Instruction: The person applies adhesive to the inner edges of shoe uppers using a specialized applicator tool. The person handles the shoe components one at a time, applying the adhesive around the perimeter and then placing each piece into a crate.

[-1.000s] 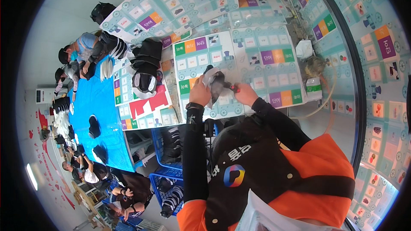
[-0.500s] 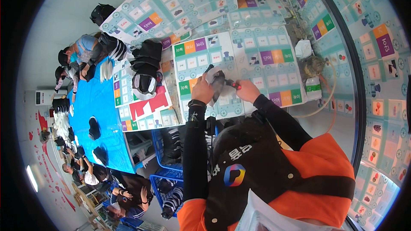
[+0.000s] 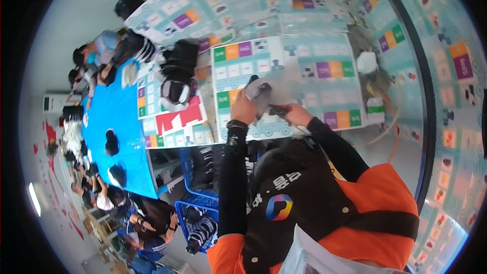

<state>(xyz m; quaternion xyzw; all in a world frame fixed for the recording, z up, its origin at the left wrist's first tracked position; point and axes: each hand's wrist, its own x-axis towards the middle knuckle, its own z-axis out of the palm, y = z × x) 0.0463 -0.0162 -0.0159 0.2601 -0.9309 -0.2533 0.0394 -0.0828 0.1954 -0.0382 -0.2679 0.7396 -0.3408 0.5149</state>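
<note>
Over the patterned table, my left hand (image 3: 243,110) grips a small grey-and-black piece (image 3: 262,93), perhaps a shoe or a cap; its kind is not clear. My fingers are closed around its left side, and part of it is blurred. To the right, my right hand (image 3: 299,115) is wrapped round a black tool with a red part (image 3: 279,109). The tool's dark end points left at the piece, close to its lower right edge. Whether the two touch cannot be told.
Black and grey soft goods (image 3: 177,71) are stacked left of my hands, near a red cut-out sheet (image 3: 180,116). A blue-covered table (image 3: 109,111) runs further left, with people alongside. Blue crates (image 3: 198,218) stand below. A thin hose (image 3: 393,116) hangs at the right.
My right hand has shifted slightly right and down, and the tool now points left. The left hand still holds the piece. The whole view has shifted a little.
</note>
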